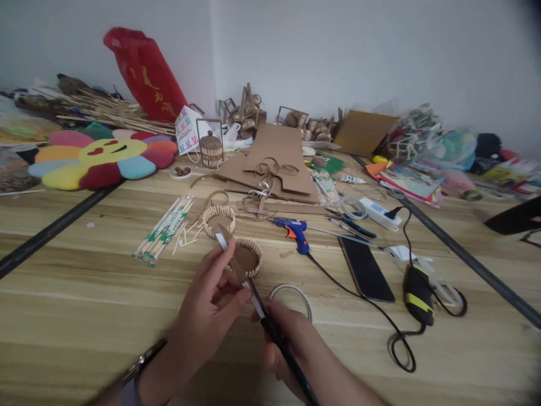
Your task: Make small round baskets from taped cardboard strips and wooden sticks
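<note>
My left hand (pixel 213 304) pinches a narrow brown cardboard strip (pixel 240 265) with white patches along it. My right hand (pixel 291 338) is closed around a slim black-handled tool (pixel 279 341); its dark tip meets the strip's near end, and whether it is scissors or a knife I cannot tell. Just beyond the fingers sits a round basket of short wooden sticks (pixel 255 256) with a brown base, partly hidden by the strip. A second stick ring (pixel 207 221) stands behind it. A roll of tape (pixel 310 307) lies beside my right hand, partly covered.
A blue glue gun (pixel 299 232) trails a black cable. Right of it lie a phone (pixel 367 268), pliers (pixel 359 228) and a power strip (pixel 380 213). Packed sticks (pixel 164 228) lie left, cardboard sheets (pixel 276 146) behind, and a flower cushion (pixel 84 158) far left.
</note>
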The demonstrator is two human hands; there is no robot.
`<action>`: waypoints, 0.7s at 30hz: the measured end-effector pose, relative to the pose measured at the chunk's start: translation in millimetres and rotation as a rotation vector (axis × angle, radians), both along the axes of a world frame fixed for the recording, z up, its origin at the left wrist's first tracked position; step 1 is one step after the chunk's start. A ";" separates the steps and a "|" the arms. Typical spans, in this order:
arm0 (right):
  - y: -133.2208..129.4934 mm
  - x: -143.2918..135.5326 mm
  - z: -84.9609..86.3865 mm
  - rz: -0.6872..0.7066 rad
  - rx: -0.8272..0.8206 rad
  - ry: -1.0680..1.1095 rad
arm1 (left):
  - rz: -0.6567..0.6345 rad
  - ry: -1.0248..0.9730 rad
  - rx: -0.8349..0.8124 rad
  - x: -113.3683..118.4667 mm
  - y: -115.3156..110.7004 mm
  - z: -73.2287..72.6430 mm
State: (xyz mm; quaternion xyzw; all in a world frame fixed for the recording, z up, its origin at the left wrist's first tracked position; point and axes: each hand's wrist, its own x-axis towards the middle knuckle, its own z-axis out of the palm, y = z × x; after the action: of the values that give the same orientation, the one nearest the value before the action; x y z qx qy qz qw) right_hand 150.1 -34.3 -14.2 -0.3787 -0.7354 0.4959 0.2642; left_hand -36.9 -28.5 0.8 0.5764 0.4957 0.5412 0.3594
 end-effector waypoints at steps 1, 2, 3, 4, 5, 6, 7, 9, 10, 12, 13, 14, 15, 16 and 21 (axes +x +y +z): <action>0.4 -0.3 0.1 -0.013 0.010 0.008 | 0.003 0.003 -0.006 -0.1 -0.1 -0.3; 0.8 -0.7 0.3 -0.029 0.015 0.018 | 0.002 0.002 -0.013 -0.2 -0.1 -0.6; 1.2 -1.1 0.7 -0.042 0.015 0.027 | 0.000 -0.001 -0.017 -0.2 0.1 -0.8; 1.3 -1.5 1.1 -0.051 0.021 0.027 | -0.002 -0.005 -0.019 -0.1 0.3 -0.9; 1.3 -1.7 1.3 -0.055 0.027 0.024 | 0.000 -0.007 -0.020 0.1 0.6 -0.9; 1.0 -1.8 1.4 -0.058 0.036 0.018 | 0.004 -0.007 -0.019 0.3 0.9 -0.7; 0.5 -1.9 1.3 -0.062 0.045 0.009 | 0.008 -0.006 -0.016 0.5 1.1 -0.4; -0.5 -1.8 1.2 -0.068 0.056 -0.016 | 0.014 -0.006 -0.015 0.8 1.1 0.3; -0.9 -1.9 1.2 -0.073 0.056 -0.026 | 0.012 -0.008 -0.015 0.8 0.8 0.5; -1.1 -2.5 1.3 -0.083 0.043 -0.036 | 0.005 -0.009 -0.019 0.5 -0.2 0.6; -1.0 -3.0 1.3 -0.087 0.034 -0.036 | 0.002 -0.009 -0.022 0.3 -0.8 0.6; -0.6 -3.6 1.1 -0.090 0.026 -0.036 | -0.001 -0.010 -0.026 0.1 -1.3 0.4; -0.1 -4.2 0.6 -0.093 0.023 -0.039 | -0.002 -0.011 -0.031 -0.1 -1.6 0.3; 0.5 -4.8 -0.1 -0.095 0.027 -0.047 | -0.001 -0.012 -0.034 -0.3 -1.7 0.2; 2.1 -5.2 -3.9 -0.127 0.051 -0.107 | 0.002 -0.005 -0.022 -0.4 0.1 0.6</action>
State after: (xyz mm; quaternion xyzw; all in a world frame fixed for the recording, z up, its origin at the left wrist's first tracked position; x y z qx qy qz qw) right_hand 144.9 -32.2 -18.1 -0.4435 -0.7354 0.4385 0.2649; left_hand -37.3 -28.5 1.3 0.5706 0.5012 0.5376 0.3664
